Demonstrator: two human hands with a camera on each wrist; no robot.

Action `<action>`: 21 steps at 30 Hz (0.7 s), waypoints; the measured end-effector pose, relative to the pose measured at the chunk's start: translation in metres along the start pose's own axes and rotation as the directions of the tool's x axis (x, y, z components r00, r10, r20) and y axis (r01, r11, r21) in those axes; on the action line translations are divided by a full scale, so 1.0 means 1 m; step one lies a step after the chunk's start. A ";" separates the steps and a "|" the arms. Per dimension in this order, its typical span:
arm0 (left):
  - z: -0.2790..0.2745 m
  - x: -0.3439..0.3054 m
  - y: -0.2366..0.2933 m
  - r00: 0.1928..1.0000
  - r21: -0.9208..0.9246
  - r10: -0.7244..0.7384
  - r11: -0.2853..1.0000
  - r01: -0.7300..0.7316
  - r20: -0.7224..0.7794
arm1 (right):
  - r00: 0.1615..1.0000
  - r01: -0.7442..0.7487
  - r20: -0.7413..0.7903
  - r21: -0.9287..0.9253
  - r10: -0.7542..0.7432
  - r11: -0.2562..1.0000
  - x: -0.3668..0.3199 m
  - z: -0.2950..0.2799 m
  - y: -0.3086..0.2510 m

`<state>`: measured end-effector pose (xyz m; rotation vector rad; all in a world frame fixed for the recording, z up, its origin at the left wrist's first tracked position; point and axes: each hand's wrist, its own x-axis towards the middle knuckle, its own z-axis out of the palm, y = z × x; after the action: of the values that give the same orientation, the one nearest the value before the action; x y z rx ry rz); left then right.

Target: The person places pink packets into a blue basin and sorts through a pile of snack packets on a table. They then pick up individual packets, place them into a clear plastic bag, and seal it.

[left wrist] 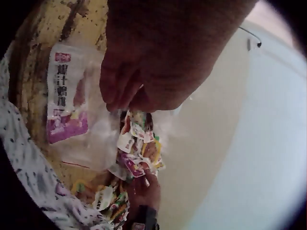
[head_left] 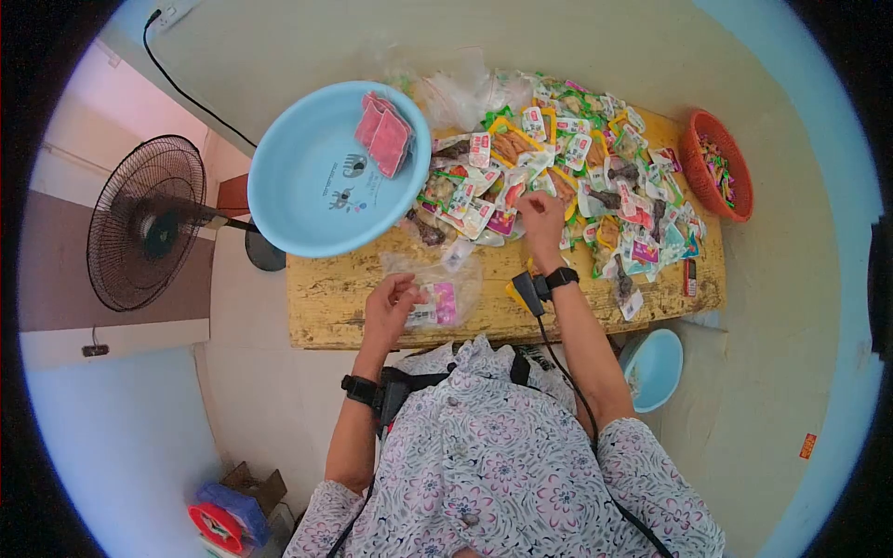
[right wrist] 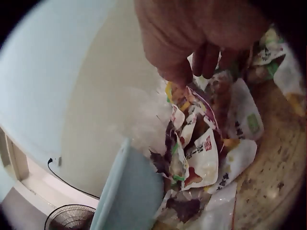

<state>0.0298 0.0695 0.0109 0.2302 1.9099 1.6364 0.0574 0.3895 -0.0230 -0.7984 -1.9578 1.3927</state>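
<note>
My left hand (head_left: 389, 312) is at the near left of the table, fingers curled at the edge of a clear plastic bag (left wrist: 98, 151). Inside that bag lies a white and purple snack packet (left wrist: 67, 96) with dark printed characters. Over the front of a heap of snack packets (head_left: 577, 153) reaches my right hand (head_left: 542, 219), thumb and fingers bent down. In the right wrist view its fingertips pinch the top of a purple-edged snack packet (right wrist: 206, 106); its fingers partly hide that packet. White packets (right wrist: 200, 160) with dark meat lie just below.
A large blue basin (head_left: 298, 205) holding a pink cloth-like bundle (head_left: 383, 133) stands at the back left. An orange basket (head_left: 739, 195) of small wrapped pieces is at the right. A smaller blue tub (head_left: 660, 367) sits below the table edge. A black fan (head_left: 149, 223) stands left.
</note>
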 end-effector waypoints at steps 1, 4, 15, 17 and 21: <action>0.000 0.000 0.005 1.000 -0.027 -0.004 1.000 0.004 0.015 | 0.988 0.150 -0.018 -0.034 -0.151 0.988 -0.002 -0.006 -0.005; 0.002 0.006 0.016 0.999 -0.117 0.006 0.993 0.000 0.054 | 0.992 0.101 0.067 0.106 -0.108 0.989 -0.007 -0.032 -0.026; 0.048 0.007 0.071 0.935 -0.388 -0.037 0.903 0.183 0.353 | 0.761 -0.163 0.649 0.223 -0.022 0.961 -0.066 -0.052 -0.097; 0.049 0.001 0.062 0.934 -0.341 -0.080 0.918 0.205 0.348 | 0.740 -0.165 0.673 0.171 0.007 0.971 -0.073 -0.052 -0.096; 0.049 -0.005 0.041 0.965 -0.384 -0.077 0.908 0.171 0.249 | 0.786 -0.329 0.606 0.240 0.124 0.913 -0.084 -0.056 -0.108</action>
<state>0.0497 0.1172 0.0487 0.1169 1.3518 1.7864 0.1397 0.3300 0.0842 -0.4880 -1.9950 2.2652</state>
